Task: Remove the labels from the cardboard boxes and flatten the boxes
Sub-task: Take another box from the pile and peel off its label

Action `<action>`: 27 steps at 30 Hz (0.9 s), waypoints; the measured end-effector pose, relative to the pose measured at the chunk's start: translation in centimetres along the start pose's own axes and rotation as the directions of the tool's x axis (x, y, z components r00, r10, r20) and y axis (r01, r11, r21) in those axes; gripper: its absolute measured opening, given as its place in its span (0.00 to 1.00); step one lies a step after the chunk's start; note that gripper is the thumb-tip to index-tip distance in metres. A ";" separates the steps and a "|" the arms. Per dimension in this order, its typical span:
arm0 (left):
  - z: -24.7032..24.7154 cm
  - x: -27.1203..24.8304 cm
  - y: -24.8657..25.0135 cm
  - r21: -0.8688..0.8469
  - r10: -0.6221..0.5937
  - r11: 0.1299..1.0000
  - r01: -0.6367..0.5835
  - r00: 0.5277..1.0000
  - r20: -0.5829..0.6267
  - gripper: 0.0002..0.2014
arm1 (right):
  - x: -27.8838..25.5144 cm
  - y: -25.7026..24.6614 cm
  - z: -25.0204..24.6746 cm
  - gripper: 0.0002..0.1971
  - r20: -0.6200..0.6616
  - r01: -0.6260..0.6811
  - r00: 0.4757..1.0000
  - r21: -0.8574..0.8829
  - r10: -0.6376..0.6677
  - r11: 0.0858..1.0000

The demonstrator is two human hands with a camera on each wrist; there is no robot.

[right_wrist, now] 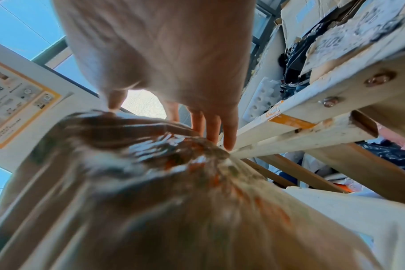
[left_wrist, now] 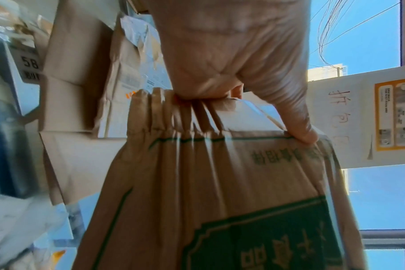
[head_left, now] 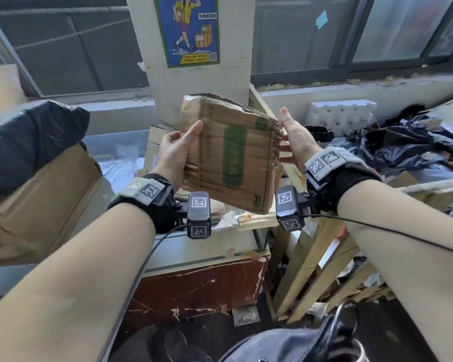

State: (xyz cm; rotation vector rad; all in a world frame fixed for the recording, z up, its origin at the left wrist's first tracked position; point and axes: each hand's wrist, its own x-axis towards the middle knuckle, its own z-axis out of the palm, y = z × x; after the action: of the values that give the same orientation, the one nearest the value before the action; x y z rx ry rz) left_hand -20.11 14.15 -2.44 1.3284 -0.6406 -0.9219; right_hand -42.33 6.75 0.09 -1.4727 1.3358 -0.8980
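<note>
A crumpled brown cardboard box [head_left: 230, 155] with green print is held up in the air in front of a white pillar, squashed nearly flat. My left hand [head_left: 187, 145] grips its left edge, thumb across the front face and fingers behind; the left wrist view shows the thumb [left_wrist: 305, 135] pinching the creased cardboard box [left_wrist: 220, 182]. My right hand [head_left: 289, 131] is at the right edge with straight fingers [right_wrist: 213, 127] pressing against the box's crushed side [right_wrist: 150, 201], thumb pointing up. No label shows on the face towards me.
A large open carton [head_left: 37, 199] with a black bag [head_left: 32, 137] on it stands at the left. Below the box is a glass-topped cabinet [head_left: 199, 257]. A wooden frame [head_left: 311, 257] leans at the right, with black plastic bags [head_left: 403, 145] and white foam [head_left: 340, 116] behind.
</note>
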 end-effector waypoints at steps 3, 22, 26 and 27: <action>-0.4 -0.7 -0.1 0.141 0.040 0.989 -0.035 0.999 -0.030 0.42 | -0.6 0.0 0.0 0.18 0.061 0.057 0.996 0.075 -0.062 0.996; 1.3 -1.1 -0.5 0.264 0.177 0.930 -0.258 0.940 0.293 0.25 | -1.7 0.5 2.4 0.09 0.031 0.237 0.970 0.080 -0.240 0.968; 0.7 -1.0 -1.7 0.275 0.192 0.921 -0.276 0.936 0.294 0.28 | -2.4 0.8 2.7 0.10 0.114 0.248 0.964 -0.050 -0.242 0.967; 0.6 -1.1 -2.0 0.280 0.182 0.922 -0.267 0.937 0.298 0.28 | -2.5 1.0 2.9 0.10 0.122 0.253 0.963 -0.084 -0.242 0.964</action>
State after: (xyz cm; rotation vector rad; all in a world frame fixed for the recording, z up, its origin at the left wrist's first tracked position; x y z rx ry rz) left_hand -21.55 14.77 -4.14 1.3847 -1.1687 -0.8361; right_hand -40.26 9.65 -1.64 -1.7694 1.1447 -0.9030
